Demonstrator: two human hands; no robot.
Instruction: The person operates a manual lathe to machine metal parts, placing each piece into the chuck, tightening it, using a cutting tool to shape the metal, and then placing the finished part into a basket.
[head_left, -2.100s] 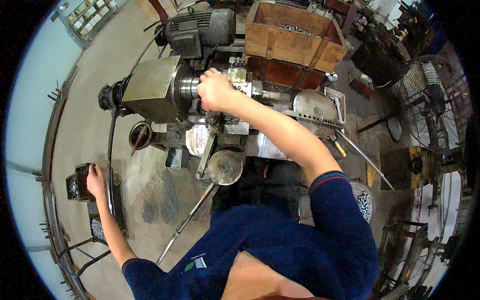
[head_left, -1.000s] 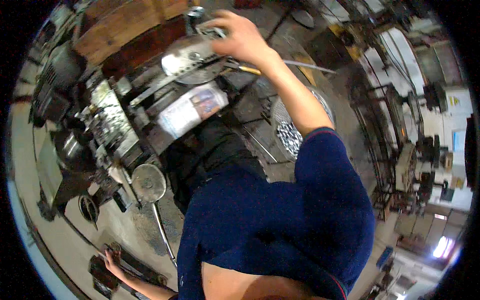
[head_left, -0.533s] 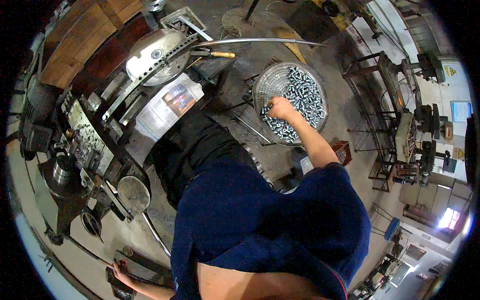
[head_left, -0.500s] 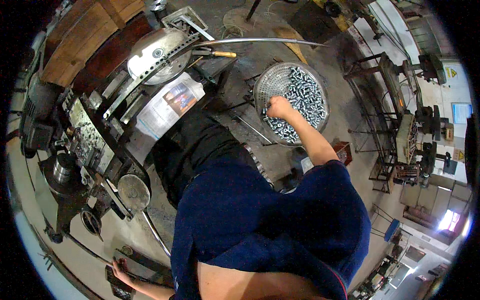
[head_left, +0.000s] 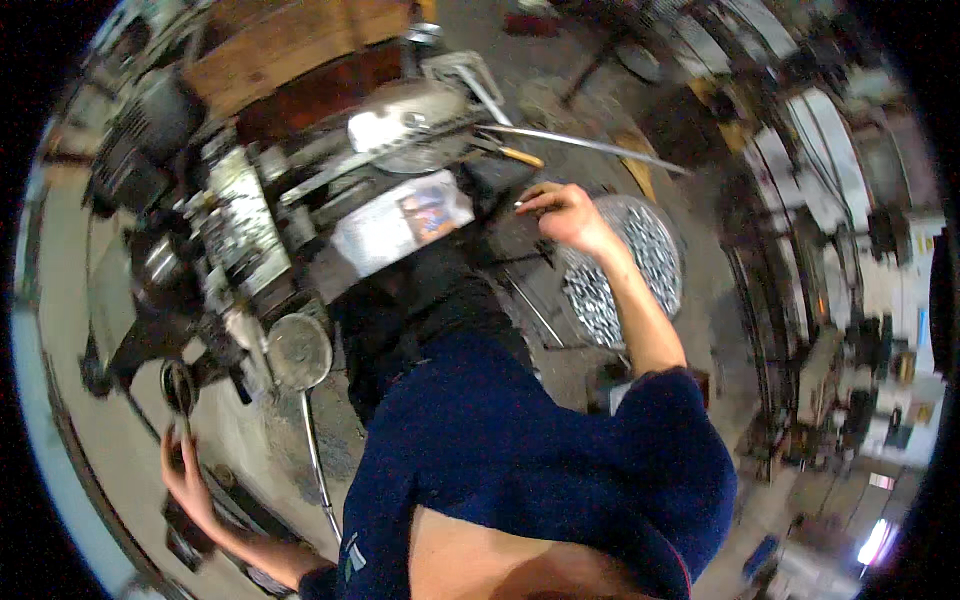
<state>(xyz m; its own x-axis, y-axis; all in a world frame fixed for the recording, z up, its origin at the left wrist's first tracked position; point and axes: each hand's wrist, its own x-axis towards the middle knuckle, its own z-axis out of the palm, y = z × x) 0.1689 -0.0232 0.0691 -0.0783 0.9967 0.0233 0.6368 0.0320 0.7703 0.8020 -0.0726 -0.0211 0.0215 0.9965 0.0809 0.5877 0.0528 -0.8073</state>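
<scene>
My right hand [head_left: 568, 218] is raised at the left edge of a round perforated metal tray [head_left: 672, 222]. Its fingers are curled, and a small, shiny metal piece [head_left: 519, 205] shows at the fingertips, blurred by motion. Small silvery cylindrical metal parts [head_left: 597, 300] fill much of the tray, partly hidden by my forearm. On the far left, my left hand [head_left: 187, 482] reaches up just below a dark handwheel [head_left: 177, 388]. Its fingers are apart with nothing seen in them; I cannot tell whether they touch the wheel's handle.
A printed paper sheet [head_left: 385, 235] lies in front of my lap, beyond it a round metal disc [head_left: 395, 120] and a long metal bar [head_left: 590, 146]. A machine bed [head_left: 245, 215] with metal bits stands left, near a round pad [head_left: 300, 352]. Machines and racks line the right.
My right hand has come up out of the tray and moved left with a small metal piece. The left hand has risen toward the handwheel. The whole view has shifted.
</scene>
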